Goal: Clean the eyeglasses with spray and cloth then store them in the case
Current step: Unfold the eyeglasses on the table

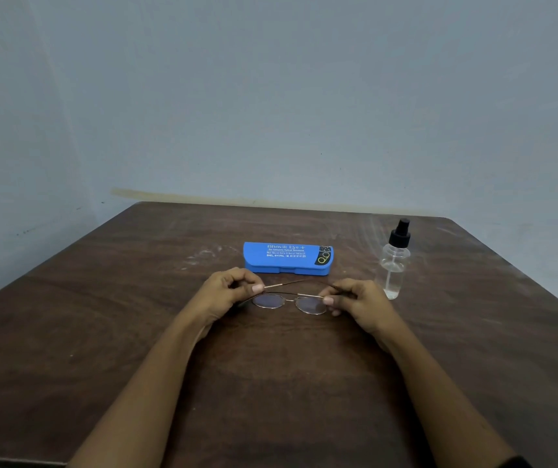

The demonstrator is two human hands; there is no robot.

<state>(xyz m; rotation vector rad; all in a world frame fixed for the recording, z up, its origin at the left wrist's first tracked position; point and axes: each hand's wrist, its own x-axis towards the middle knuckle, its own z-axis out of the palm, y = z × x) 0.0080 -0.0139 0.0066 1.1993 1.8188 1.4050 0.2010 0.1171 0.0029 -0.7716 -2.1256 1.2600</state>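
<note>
Thin metal-framed eyeglasses (290, 301) are held just over the brown table (102, 332), their temples folded across each other. My left hand (227, 293) pinches the frame's left end and my right hand (355, 300) pinches its right end. Behind them lies a closed blue eyeglass case (287, 258) with white lettering on its lid. A clear spray bottle (394, 261) with a black pump top stands upright to the right of my right hand. No cloth is in view.
The table's back edge meets a pale grey-blue wall (270, 96). Faint white smudges mark the tabletop left of the case.
</note>
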